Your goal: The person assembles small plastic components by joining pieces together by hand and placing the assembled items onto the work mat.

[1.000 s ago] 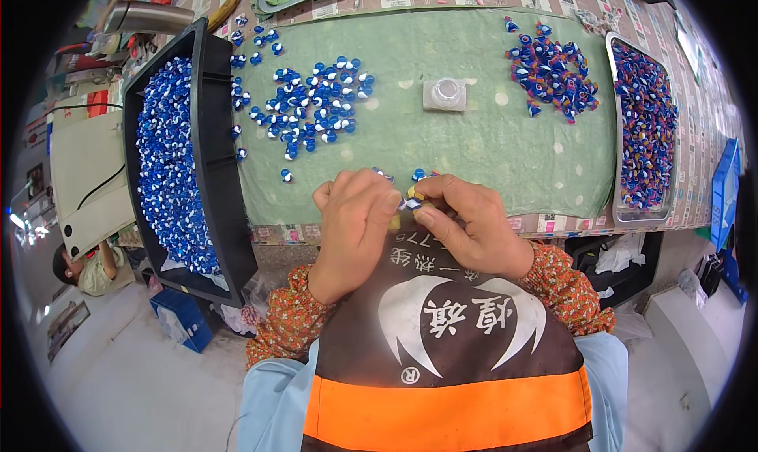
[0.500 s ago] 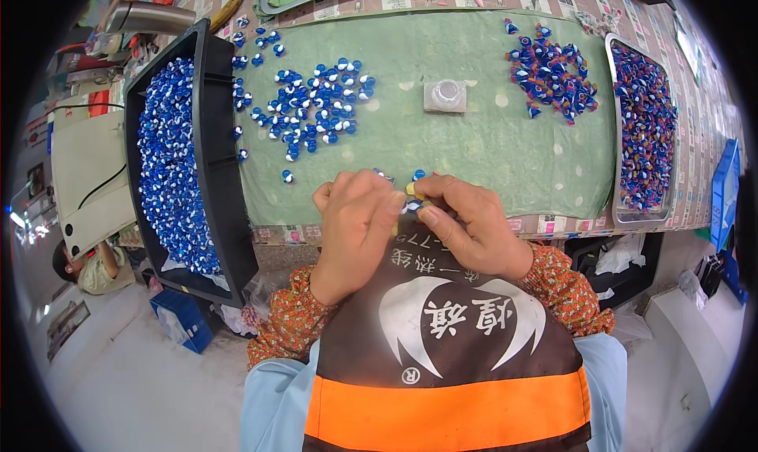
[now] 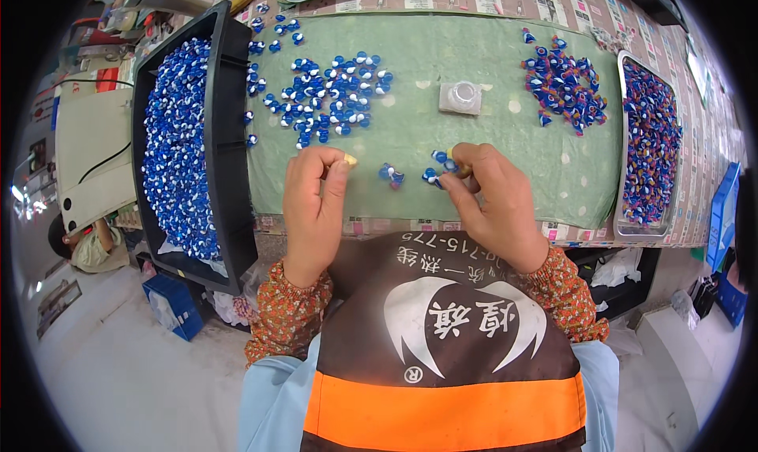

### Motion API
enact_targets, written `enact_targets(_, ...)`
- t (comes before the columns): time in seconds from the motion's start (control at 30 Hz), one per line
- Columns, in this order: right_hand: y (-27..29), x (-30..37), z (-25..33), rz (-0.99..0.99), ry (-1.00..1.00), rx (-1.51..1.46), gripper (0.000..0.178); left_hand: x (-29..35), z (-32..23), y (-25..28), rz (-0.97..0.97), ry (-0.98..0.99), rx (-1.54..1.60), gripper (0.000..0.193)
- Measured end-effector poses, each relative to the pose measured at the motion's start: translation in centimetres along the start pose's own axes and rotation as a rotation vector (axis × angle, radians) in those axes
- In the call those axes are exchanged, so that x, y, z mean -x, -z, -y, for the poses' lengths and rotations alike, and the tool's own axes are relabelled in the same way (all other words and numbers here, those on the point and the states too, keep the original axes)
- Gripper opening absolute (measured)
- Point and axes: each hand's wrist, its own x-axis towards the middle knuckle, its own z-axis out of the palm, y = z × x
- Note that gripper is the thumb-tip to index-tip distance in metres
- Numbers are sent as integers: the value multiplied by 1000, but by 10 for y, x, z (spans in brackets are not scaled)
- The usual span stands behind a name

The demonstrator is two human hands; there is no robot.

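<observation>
My left hand is raised over the cloth near its front edge, thumb and index finger pinched. A small yellow cover or piece shows at the fingertip; whether anything else is pinched is hidden. My right hand has thumb and index finger closed round a small blue-and-white bead, with similar beads touching or beside the fingertips. Yellow shows at this index finger too. Between the hands lie a few loose blue pieces, one with some pink. A pile of blue-and-white beads is spread beyond my left hand.
At left stands a black bin of blue-and-white beads. A small clear round container on a pale block sits mid-cloth. Blue pieces with orange-pink parts lie far right, beside a metal tray full of them. Green cloth covers the table.
My hands were close together at the cloth's front edge and have parted. The left moved left, the right moved right and slightly forward. Loose pieces now show between them.
</observation>
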Motion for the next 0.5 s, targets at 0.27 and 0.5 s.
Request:
enact_targets(0.27, -5, -7, 8, 127, 85, 225, 26, 5, -8, -21, 98, -227, -355, 26)
enact_targets(0.5, 1, -1, 1, 82, 51, 73, 22, 6, -3, -28, 159, -250, -335, 25)
